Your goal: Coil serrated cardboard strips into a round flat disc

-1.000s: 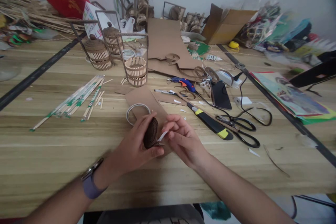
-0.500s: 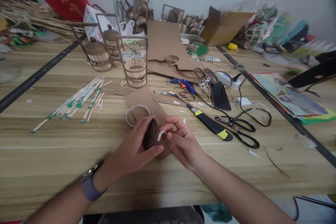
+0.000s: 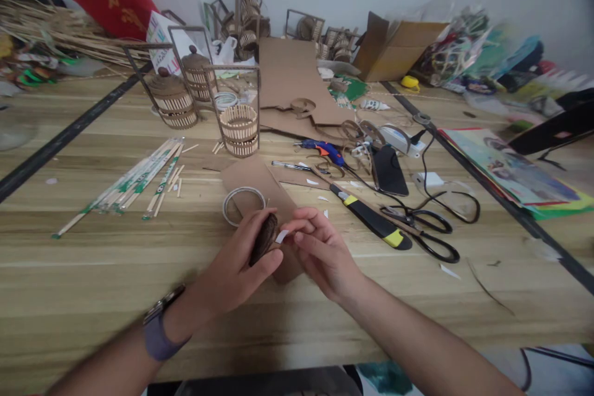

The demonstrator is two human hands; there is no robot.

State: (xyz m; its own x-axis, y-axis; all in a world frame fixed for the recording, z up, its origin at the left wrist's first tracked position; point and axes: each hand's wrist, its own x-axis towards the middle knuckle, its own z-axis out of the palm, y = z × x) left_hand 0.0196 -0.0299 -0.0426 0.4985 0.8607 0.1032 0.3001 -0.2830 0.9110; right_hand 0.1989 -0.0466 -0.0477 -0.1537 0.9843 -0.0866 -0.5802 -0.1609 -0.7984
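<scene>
My left hand (image 3: 239,253) is closed round a dark brown, round coiled piece (image 3: 264,239), gripping it on edge between fingers and thumb. It resembles the lids on the small baskets behind. A short white strip (image 3: 281,236) sticks out beside this piece, its far end pinched by the fingertips of my right hand (image 3: 322,250). Whether the strip is still stuck to the brown piece I cannot tell. Below both hands lies a flat cardboard piece (image 3: 260,179), with a roll of tape (image 3: 225,210) resting partly on it.
A utility knife (image 3: 375,223), scissors (image 3: 436,241), a blue glue gun (image 3: 325,150) and a phone (image 3: 390,170) lie to the right. Wrapped wooden sticks (image 3: 134,179) lie left. Beyond the cardboard stands a handled slatted basket (image 3: 239,130), with two lidded ones (image 3: 174,105) further left.
The brown piece in my left hand has shifted slightly left and tilted. The white strip looks straighter between my hands. My right hand has barely moved.
</scene>
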